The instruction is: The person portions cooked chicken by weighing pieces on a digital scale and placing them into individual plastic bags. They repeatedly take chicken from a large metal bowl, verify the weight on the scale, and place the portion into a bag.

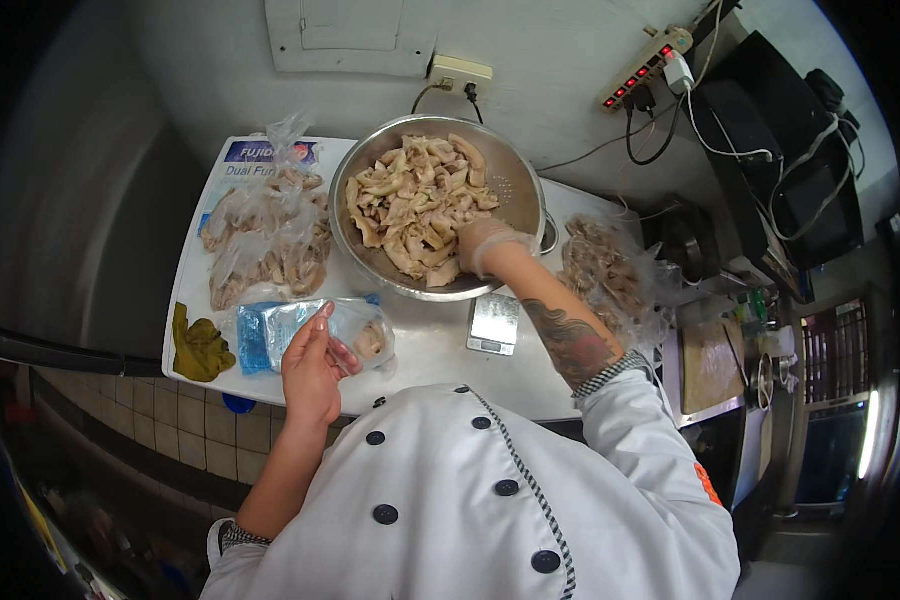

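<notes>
My left hand [311, 371], bare, holds a small clear plastic bag [354, 321] over the table's front part. A few pale pieces of meat [373, 339] lie in that bag. Inside a large stainless steel colander [529, 161], my right hand [491, 244] wears a clear plastic glove and is down at the near right edge of a heap of cooked-looking meat strips [420, 195]. Its fingertips are hidden, so a grip on the meat cannot be made out. Just below the colander's rim lies a digital kitchen scale [493, 322], with nothing on its plate.
Filled plastic bags of meat [270, 247] stand left of the colander, with more bags [607, 270] at right beyond my forearm. A blue plastic packet [253, 341] and an olive cloth [199, 345] lie front left. A power strip [645, 67] with cords hangs on the wall.
</notes>
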